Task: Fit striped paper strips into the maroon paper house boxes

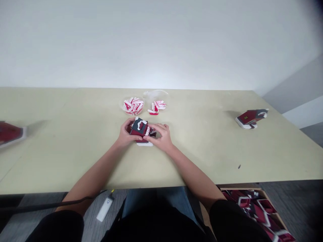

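Note:
Near the front middle of the table, my left hand is wrapped round a small dark-red model house with a dark green roof and white trim. The house is tilted, with its white base toward me. My right hand pinches a red-and-white striped piece against the right side of the house. Fingers partly cover both the house and the piece. Just beyond my hands, a clear round tub holds several similar striped pieces.
More striped pieces lie in or by a clear lid. Another model house stands at the right, and a third red house at the left edge. A small dark bit lies front right. Below, a cardboard box holds several red houses.

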Available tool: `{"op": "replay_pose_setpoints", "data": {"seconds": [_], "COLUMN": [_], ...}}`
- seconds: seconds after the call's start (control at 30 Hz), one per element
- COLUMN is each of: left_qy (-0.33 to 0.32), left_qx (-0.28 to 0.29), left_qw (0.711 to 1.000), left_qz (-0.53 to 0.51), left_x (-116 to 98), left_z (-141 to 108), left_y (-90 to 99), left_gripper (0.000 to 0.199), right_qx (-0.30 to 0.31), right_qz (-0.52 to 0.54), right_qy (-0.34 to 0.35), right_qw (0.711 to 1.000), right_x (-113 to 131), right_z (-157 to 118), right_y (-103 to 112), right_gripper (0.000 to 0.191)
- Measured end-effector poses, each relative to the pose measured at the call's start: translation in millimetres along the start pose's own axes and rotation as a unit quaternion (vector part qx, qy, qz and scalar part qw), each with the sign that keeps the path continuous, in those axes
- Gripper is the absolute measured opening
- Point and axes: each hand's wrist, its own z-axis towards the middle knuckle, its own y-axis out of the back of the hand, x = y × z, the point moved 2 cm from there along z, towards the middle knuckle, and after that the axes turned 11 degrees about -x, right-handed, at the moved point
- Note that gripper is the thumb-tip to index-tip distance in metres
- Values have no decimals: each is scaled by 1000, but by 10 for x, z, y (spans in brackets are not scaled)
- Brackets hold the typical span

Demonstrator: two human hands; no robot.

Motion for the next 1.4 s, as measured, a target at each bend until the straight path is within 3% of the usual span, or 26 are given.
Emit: {"op": "replay_pose_setpoints", "data": {"seconds": [0.2,0.43,0.57,1.0,1.23,1.4], "left_qy": [-18,-50,-56,-105,-102,-134], "left_qx": [-5,3,6,21,62,80], "left_qw": [1000,999,998,992,989,981], "left_qz": [14,11,24,69,84,111], "left_x": [-12,5,25,12,32,54], "left_z": [-11,-13,-23,-61,-85,-76], "left_y": [-10,22,25,-28,-51,-49], "left_gripper": [89,89,89,83,71,68], "right_qx": [-22,-49,-42,-5,13,29], "right_qz": [11,185,234,278,299,304], "right_qy": [8,-7,-17,-66,-96,-93], "right_qw": [1000,982,971,958,949,948], "right_x": [-58,-180,-198,-262,-321,-328], "right_z": [-18,-4,19,30,38,51], "right_y": [-14,-87,-86,-84,-104,-85], "right_gripper": [48,48,48,48,52,50]}}
